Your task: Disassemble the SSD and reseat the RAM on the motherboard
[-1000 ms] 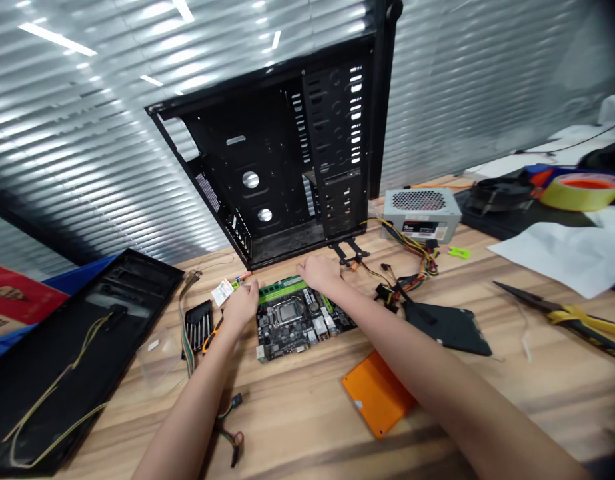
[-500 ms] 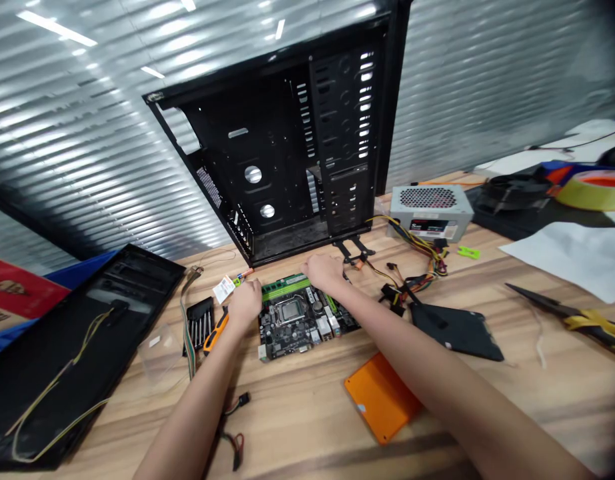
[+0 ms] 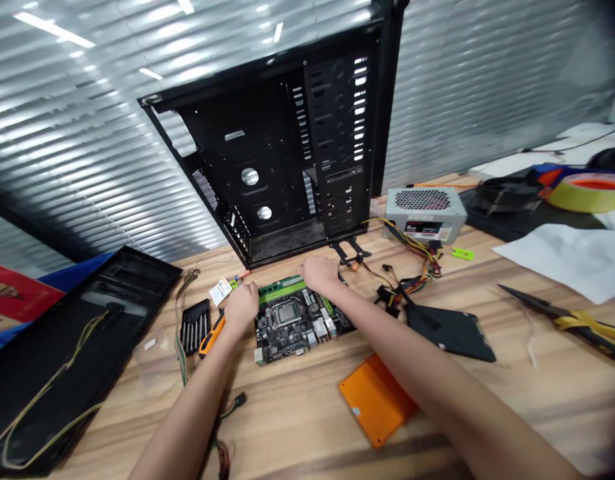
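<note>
- The motherboard [image 3: 298, 322] lies flat on the wooden desk [image 3: 137, 427], just in front of the open black PC case [image 3: 282, 157], with a green-topped RAM stick [image 3: 282, 289] seated along its far edge.
- The left hand [image 3: 242, 307] sits at the board's left edge, fingers bent down against it. It looks like a light touch, but from this angle I cannot tell whether they grip.
- The right hand [image 3: 320, 274] lies over the board's far right side, fingers curled down; whether they grip is hidden too.
- An orange-handled screwdriver [image 3: 211, 336] and a black precision bit set [image 3: 195, 325] lie just left of the board.
- To the right lie a silver ATX power supply [image 3: 424, 215] with its bundled cables [image 3: 412, 280], and an orange plate [image 3: 377, 400].
</note>
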A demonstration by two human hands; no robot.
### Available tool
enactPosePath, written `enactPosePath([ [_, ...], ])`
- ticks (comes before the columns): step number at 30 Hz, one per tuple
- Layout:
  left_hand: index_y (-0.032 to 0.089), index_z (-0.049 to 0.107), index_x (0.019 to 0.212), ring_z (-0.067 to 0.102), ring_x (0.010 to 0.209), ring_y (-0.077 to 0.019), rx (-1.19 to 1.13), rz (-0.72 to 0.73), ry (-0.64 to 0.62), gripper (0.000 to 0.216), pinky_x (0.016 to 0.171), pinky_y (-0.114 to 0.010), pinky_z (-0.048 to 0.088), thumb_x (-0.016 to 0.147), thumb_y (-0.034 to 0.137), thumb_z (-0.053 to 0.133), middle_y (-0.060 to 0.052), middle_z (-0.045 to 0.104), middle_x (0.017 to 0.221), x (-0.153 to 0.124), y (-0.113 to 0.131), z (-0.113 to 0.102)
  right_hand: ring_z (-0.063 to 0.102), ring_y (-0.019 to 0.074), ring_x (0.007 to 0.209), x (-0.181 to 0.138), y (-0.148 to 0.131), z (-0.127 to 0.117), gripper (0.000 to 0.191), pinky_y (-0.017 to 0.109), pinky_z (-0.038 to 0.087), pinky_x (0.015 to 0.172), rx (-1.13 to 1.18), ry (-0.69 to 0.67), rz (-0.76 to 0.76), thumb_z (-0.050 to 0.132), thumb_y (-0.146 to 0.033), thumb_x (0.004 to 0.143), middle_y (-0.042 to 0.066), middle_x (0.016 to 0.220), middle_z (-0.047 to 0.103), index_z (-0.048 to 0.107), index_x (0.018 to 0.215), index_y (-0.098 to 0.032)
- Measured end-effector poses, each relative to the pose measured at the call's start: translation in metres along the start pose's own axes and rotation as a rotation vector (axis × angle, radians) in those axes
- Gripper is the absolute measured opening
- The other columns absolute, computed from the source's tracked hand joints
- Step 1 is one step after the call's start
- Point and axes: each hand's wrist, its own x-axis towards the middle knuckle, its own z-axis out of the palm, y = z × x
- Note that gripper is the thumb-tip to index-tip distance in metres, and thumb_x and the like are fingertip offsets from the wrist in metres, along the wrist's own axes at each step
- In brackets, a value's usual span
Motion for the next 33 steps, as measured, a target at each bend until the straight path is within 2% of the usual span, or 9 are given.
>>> enactPosePath([
  [7,0.011,0.065,0.094,0.067,0.091,-0.0284,0.012,-0.015,-0.03,0.038,0.078,-0.034,0.047,0.093,0.024,0.03,-0.019,0.069,0.089,-0.001,-0.002,-0.007,0.062,0.029,0.106,-0.005,0.0,-0.006,0.037,0.04,0.038,0.088,-0.01,-0.011,-0.012,0.042,-0.034,0.091,0.018,0.113,0.067,0.072,0.102,-0.015],
  [10,0.011,0.064,0.098,0.068,0.088,-0.0309,0.024,-0.09,0.01,0.046,0.076,-0.038,0.049,0.097,0.033,0.023,-0.019,0.069,0.085,-0.008,0.007,-0.015,0.062,0.0287,0.105,-0.005,0.001,-0.007,0.037,0.04,0.039,0.088,-0.006,-0.014,-0.01,0.043,-0.036,0.09,0.017,0.113,0.067,0.072,0.102,-0.016],
  [13,0.011,0.059,0.107,0.067,0.089,-0.0324,0.033,-0.127,0.086,0.052,0.076,-0.041,0.049,0.098,0.04,0.016,-0.02,0.067,0.094,-0.015,0.019,-0.027,0.062,0.0285,0.106,-0.006,0.002,-0.007,0.037,0.04,0.04,0.088,0.001,-0.013,-0.011,0.044,-0.036,0.09,0.018,0.114,0.067,0.071,0.104,-0.015],
  [15,0.014,0.057,0.108,0.065,0.094,-0.0296,0.004,-0.025,0.131,0.046,0.081,-0.038,0.048,0.098,0.039,0.02,-0.018,0.065,0.102,-0.019,0.026,-0.035,0.062,0.0288,0.106,-0.007,0.002,-0.008,0.039,0.04,0.04,0.088,0.007,-0.011,-0.013,0.043,-0.037,0.09,0.018,0.114,0.067,0.07,0.106,-0.014],
  [19,0.018,0.058,0.102,0.062,0.096,-0.0239,-0.195,0.316,0.119,0.032,0.086,-0.032,0.045,0.097,0.034,0.031,-0.011,0.064,0.102,-0.019,0.033,-0.047,0.061,0.0303,0.108,-0.008,0.003,-0.011,0.045,0.043,0.041,0.09,0.025,-0.014,-0.025,0.04,-0.044,0.092,0.018,0.115,0.066,0.068,0.11,-0.014],
  [21,0.018,0.058,0.102,0.061,0.095,-0.0233,-0.231,0.352,0.083,0.031,0.085,-0.032,0.045,0.097,0.034,0.032,-0.011,0.063,0.101,-0.013,0.038,-0.05,0.06,0.031,0.109,-0.008,0.004,-0.013,0.049,0.043,0.042,0.091,0.04,-0.022,-0.031,0.038,-0.048,0.093,0.018,0.115,0.066,0.067,0.112,-0.013],
  [25,0.017,0.056,0.107,0.061,0.097,-0.0232,-0.189,0.278,0.086,0.031,0.088,-0.034,0.044,0.097,0.033,0.032,-0.012,0.061,0.104,0.009,0.058,-0.056,0.06,0.0318,0.111,-0.007,0.007,-0.02,0.049,0.041,0.045,0.088,0.076,-0.052,-0.037,0.035,-0.044,0.095,0.02,0.119,0.064,0.066,0.117,-0.012],
  [29,0.015,0.054,0.112,0.057,0.107,-0.0284,-0.166,0.171,0.131,0.036,0.09,-0.04,0.043,0.098,0.034,0.027,-0.015,0.059,0.112,0.032,0.085,-0.053,0.061,0.0308,0.11,-0.002,0.014,-0.029,0.04,0.035,0.047,0.085,0.124,-0.092,-0.054,0.047,-0.034,0.089,0.019,0.12,0.064,0.066,0.117,-0.012],
  [33,0.013,0.052,0.114,0.051,0.115,-0.0343,-0.159,0.049,0.165,0.04,0.09,-0.046,0.042,0.098,0.035,0.023,-0.02,0.054,0.12,0.046,0.101,-0.038,0.067,0.0279,0.096,0.006,0.019,-0.033,0.029,0.03,0.049,0.075,0.196,-0.153,-0.066,0.055,-0.027,0.081,0.018,0.101,0.071,0.072,0.097,-0.009],
])
